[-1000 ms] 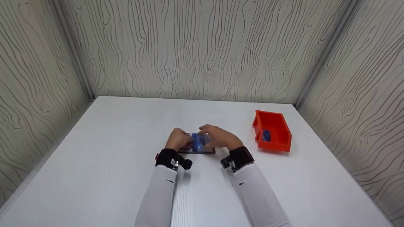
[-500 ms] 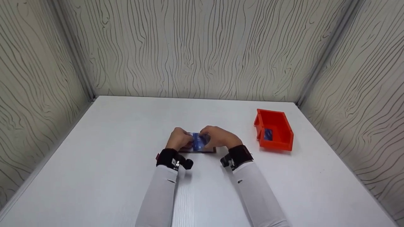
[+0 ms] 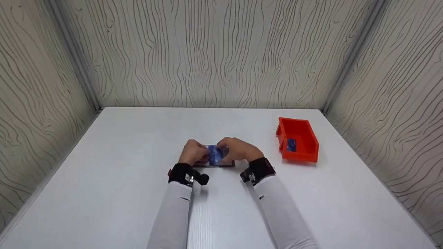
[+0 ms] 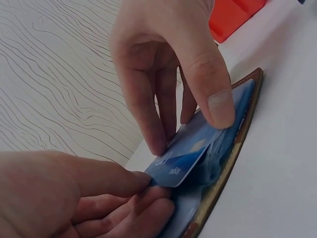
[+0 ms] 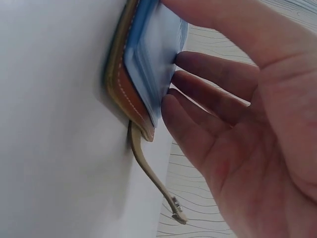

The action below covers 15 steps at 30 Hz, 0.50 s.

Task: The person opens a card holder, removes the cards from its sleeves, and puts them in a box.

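A blue bank card (image 4: 181,161) lies angled over the clear plastic sleeves of a brown leather card holder (image 4: 256,79), which lies spread on the white table. My left hand (image 3: 192,152) pinches one end of the card between thumb and fingers. Across from it, my right hand (image 3: 240,149) arches over the holder and grips across the sleeves, its thumb at the near edge and fingertips along the far edge of the card. In the right wrist view, the stitched cover and a narrow strap (image 5: 151,168) with a metal snap stick out below the fingers.
To the right on the table (image 3: 114,166) stands a red open-front bin (image 3: 300,158), with a blue card (image 3: 291,145) inside near its left wall. Wood-patterned panels (image 3: 207,55) enclose the table at the back and sides.
Both hands stay at the card holder with nearly the same hold. The whole head view shifts slightly; the card hardly moves between the fingers.
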{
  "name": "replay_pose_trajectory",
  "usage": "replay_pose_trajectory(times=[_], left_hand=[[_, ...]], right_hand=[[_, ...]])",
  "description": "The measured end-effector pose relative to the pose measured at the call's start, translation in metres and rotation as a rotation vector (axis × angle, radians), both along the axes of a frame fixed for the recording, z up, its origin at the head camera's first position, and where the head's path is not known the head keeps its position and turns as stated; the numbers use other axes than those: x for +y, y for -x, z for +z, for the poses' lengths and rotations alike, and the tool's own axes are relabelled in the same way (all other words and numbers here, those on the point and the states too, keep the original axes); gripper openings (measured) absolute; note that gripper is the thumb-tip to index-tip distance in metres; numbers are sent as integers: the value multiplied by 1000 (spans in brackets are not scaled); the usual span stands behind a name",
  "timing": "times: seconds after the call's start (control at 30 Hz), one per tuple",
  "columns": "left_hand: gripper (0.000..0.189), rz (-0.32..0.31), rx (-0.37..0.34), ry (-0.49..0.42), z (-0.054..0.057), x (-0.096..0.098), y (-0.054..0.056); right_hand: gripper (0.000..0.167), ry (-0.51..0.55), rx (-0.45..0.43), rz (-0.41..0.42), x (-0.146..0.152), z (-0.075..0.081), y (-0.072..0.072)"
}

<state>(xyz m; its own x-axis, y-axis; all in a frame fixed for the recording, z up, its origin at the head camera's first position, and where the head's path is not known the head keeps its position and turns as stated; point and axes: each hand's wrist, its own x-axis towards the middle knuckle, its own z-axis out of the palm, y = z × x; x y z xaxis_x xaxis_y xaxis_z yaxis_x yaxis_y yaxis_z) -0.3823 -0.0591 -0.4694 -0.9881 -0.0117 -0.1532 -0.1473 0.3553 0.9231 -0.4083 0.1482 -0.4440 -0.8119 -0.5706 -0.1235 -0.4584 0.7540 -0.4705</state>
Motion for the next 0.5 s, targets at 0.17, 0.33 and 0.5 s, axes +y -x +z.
replay_pose_trajectory(times=[0.17,0.33,0.5], left_hand=[[30,7,-3,-3,0,-5,-1],[35,5,-17,-1,2,-7,-1],[38,-20,-1,23,4,-2,-2]], right_hand=[[63,2,-8,0,0,-2,2],[66,0,-13,-5,-1,-2,2],[66,-3,-14,-10,-1,-2,3]])
